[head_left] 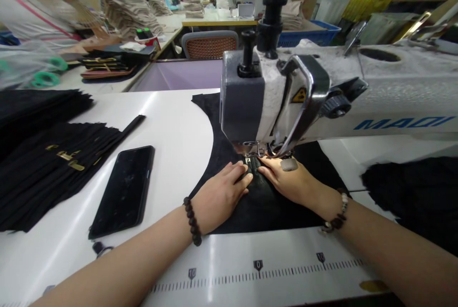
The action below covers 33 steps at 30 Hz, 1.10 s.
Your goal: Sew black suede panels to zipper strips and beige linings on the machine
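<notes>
Head view: my left hand (219, 196) and right hand (296, 180) both down on black cloth (266, 204), spread on the white table (179, 130) under the sewing machine (243, 97). Fingertips (246, 181) press either side of a narrow dark strip (254, 164), close below the needle area; whether they pinch it, I cannot tell. Phone (123, 192) lies to my left, beside a fanned stack of black pieces (43, 178). More dark fabric (415, 192) bunched beyond my right forearm (393, 242).

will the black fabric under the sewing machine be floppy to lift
Probably floppy: the black fabric looks thin and lies flat. It should slide fairly easily, the white table looking glossy. It may snag, since it runs under the sewing machine.
</notes>
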{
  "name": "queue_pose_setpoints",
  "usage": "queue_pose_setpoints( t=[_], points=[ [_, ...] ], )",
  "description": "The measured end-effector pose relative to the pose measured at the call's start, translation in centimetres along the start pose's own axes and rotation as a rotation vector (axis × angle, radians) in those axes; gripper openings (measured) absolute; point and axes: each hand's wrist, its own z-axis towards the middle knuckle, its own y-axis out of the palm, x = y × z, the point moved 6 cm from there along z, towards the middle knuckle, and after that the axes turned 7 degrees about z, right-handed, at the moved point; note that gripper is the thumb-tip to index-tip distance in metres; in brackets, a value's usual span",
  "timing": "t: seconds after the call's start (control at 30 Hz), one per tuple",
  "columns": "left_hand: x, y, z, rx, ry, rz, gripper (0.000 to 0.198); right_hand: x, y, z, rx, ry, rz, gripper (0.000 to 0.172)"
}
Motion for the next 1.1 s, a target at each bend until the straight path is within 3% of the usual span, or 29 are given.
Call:
queue_pose_setpoints(
  t=[0.17, 0.5, 1.1],
  points=[
    [-0.5, 0.0, 0.6, -0.013, 0.006, -0.012, 0.027, -0.1, 0.3, 0.6, -0.092, -0.053, -0.115, 0.025],
    [-1.2, 0.0, 0.9, 0.024, -0.003, -0.009, 0.025, 0.3, 0.6, 1.1, -0.193, 0.0, -0.168, 0.031],
    [-1.7, 0.2, 1.4, -0.001, -0.017, -0.027, 0.024, 0.3, -0.1, 1.8, -0.117, -0.003, -0.068, 0.035]
  ],
)
